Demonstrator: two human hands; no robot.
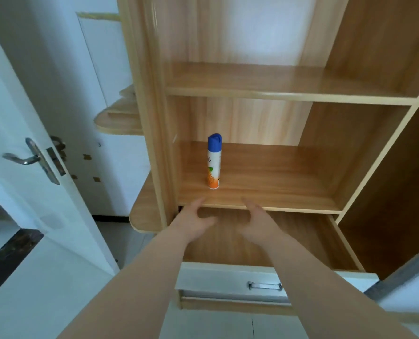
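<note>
Can (214, 165): it stands upright on the middle shelf (277, 187) of the cabinet (154, 94), left of centre and set back from the front edge, with its blue cap up and nothing else beside it, so it is open to approach from the front and from both sides. The cabinet is an open wooden unit, which leaves the shelf accessible without any panel to move. A white door (32, 192) stands ajar at the far left, well apart from the work. The drawer (228, 277) directly below the shelf is pulled out, and both forearms pass over its white front and bare floor; judged from this, the drawer may be the intended place for the can. The left grip (193, 218), a bare hand, is wide: fingers straight, thumb spread, holding nothing, fingertips at the front edge of the shelf below the can. The right grip (260, 221) is likewise wide and holds nothing, its fingertips at the same edge just right of the can. Whether either touches the edge cannot be told. The palms face each other with a gap between them, a posture suited to closing on the can from two sides.
</note>
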